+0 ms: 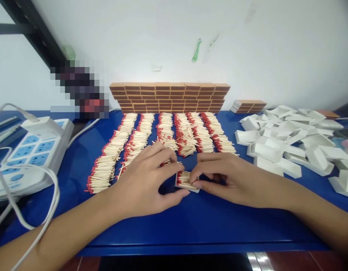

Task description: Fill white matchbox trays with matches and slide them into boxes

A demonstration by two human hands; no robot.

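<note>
A small white tray (188, 185) filled with red-headed matches lies on the blue table between my hands. My left hand (151, 180) is at its left, thumb and fingers apart, with nothing visible between them. Fingertips of my right hand (219, 178) are closed together at the tray's right end, on the matches or the tray's edge; exactly what they pinch is hidden. Behind the hands, long rows of matches (202, 139) run back over the table, their red heads mostly toward the left.
Stacked brown matchboxes (171, 98) stand along the wall, with a smaller stack (249, 106) to their right. Many white trays (292, 139) are heaped at the right. A power strip (35, 150) and white cables (54, 188) occupy the left, one cable crossing over my left forearm.
</note>
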